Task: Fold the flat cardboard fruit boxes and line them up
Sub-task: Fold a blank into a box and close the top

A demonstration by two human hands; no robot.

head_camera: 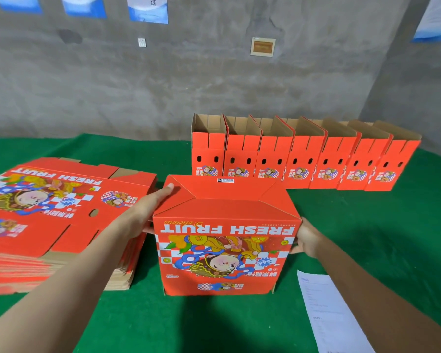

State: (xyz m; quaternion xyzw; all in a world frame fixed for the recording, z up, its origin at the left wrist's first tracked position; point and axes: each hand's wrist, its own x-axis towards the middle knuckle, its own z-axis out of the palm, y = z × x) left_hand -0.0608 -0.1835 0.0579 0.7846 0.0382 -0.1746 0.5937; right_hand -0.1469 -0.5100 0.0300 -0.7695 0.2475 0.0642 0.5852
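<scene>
The folded box point(227, 248) stood on the green-covered table point(372, 225), about midway along it and nearer the front edge than the back. It was upside down: its printed "FRESH FRUIT" side faced the person with the lettering inverted, and its closed, interlocked flaps were on top.

The left hand point(148, 207) lay flat against the box's left wall, its fingers point(167, 189) straight and reaching along the upper left edge to the far corner. The right hand point(307, 238) was against the right wall; its fingers went out of sight behind the box, so whether they lay straight or curled could not be told.

Just left of the box, a stack of flat boxes point(49, 215) lay toward the table's left edge, printed side up, and the left forearm crossed over its near right corner.

Along the back edge, toward the far right corner, a row of seven folded boxes point(301, 164) stood side by side with their tops open.

A sheet of paper point(326, 307) lay near the front right corner, beside the right forearm.
</scene>
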